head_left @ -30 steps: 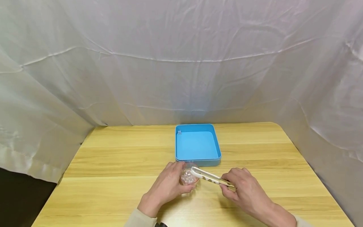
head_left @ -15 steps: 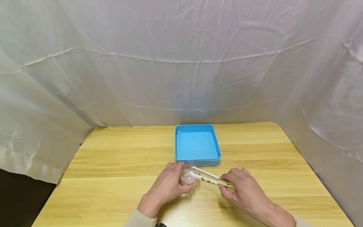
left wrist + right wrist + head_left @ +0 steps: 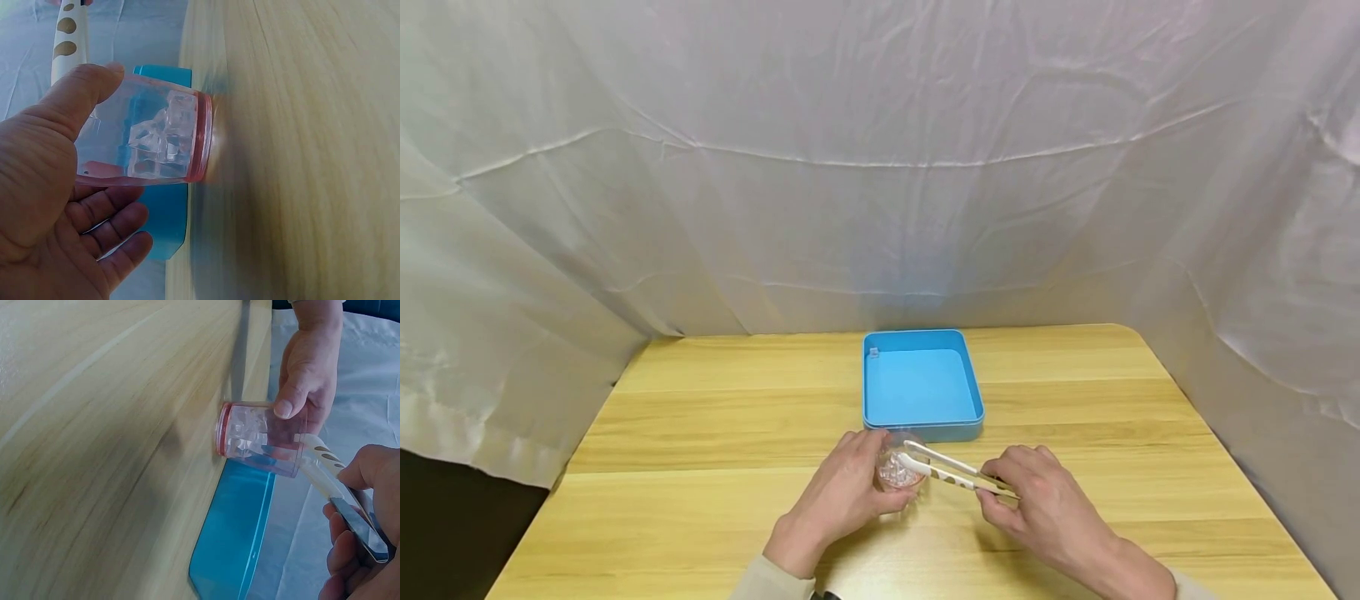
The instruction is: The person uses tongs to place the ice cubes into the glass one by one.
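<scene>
My left hand (image 3: 842, 483) holds a clear, pink-tinted plastic cup (image 3: 203, 134) upright on the table, thumb on one side and fingers on the other. Several clear ice-like cubes (image 3: 164, 140) fill the lower part of the cup. Pinched in my right hand (image 3: 1052, 508) is a pair of small tongs (image 3: 942, 474), white with brown spots toward the tips and metal at the back. The arms of the tongs stand apart, and their tips reach into the cup's mouth, above the cubes. No cube is plainly seen between the tips.
Just behind the cup, a shallow square blue tray (image 3: 921, 387) lies on the wooden table (image 3: 700, 467). One small clear cube (image 3: 874, 352) sits in its far left corner. Grey-white curtains (image 3: 880, 217) hang behind and at both sides.
Over the last second the tongs' arms have spread wider at the cup's mouth, the near arm dipping slightly lower. My left hand and the cup stay in place.
</scene>
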Motion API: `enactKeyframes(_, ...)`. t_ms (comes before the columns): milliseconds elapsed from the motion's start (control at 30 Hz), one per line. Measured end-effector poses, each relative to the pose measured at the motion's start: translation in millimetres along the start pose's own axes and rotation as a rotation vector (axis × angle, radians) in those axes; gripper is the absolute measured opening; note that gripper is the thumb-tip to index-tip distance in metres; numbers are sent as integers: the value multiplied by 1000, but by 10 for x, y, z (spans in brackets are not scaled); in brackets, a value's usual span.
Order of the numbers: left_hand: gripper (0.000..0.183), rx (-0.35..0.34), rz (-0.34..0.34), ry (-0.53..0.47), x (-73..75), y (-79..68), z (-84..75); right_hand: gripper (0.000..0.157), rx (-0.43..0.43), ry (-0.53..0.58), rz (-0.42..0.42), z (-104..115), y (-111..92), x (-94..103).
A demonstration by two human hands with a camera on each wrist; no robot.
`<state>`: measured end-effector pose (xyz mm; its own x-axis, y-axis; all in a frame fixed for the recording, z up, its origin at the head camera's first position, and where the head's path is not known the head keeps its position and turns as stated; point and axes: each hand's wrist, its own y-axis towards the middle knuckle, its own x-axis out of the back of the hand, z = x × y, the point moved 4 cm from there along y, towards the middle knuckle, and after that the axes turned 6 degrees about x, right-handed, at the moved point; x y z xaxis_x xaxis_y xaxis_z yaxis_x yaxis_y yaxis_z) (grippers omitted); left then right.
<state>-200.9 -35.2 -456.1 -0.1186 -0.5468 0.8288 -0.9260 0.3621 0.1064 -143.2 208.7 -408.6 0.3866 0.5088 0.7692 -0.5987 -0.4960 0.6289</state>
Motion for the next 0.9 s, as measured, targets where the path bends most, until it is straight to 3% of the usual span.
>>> enactKeyframes(567, 68, -13, -15, 10, -5, -9, 1, 20, -52, -11, 9, -27, 79, 44)
enactKeyframes(900, 74, -3, -3, 18, -9, -19, 12, 16, -114, 0, -13, -211, 263, 69)
